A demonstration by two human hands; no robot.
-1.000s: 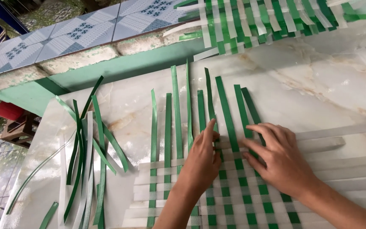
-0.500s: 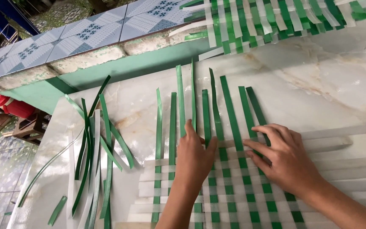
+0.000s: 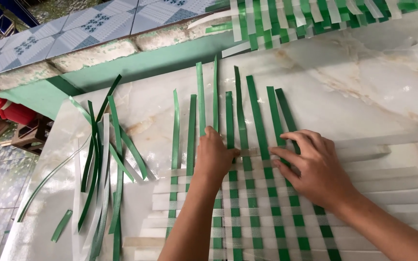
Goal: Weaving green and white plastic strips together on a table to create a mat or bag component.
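Observation:
A flat weave of green strips (image 3: 251, 104) and translucent white strips (image 3: 388, 183) lies on a pale marble table (image 3: 364, 82). My left hand (image 3: 215, 157) presses flat on the weave's upper edge, fingers together over the green strips. My right hand (image 3: 315, 166) rests beside it, fingers spread, fingertips on the topmost white strip (image 3: 364, 141) where it crosses the green ones. Neither hand lifts anything off the table.
A loose pile of green and white strips (image 3: 102, 159) lies at the table's left. A second woven mat (image 3: 306, 17) sits at the far edge. Beyond it run a green ledge (image 3: 136, 65) and patterned tiles (image 3: 97, 21). A wooden stool (image 3: 27, 137) stands lower left.
My left hand has slid left and up along the weave's top edge. My right hand has stayed nearly in place. The view has shifted slightly.

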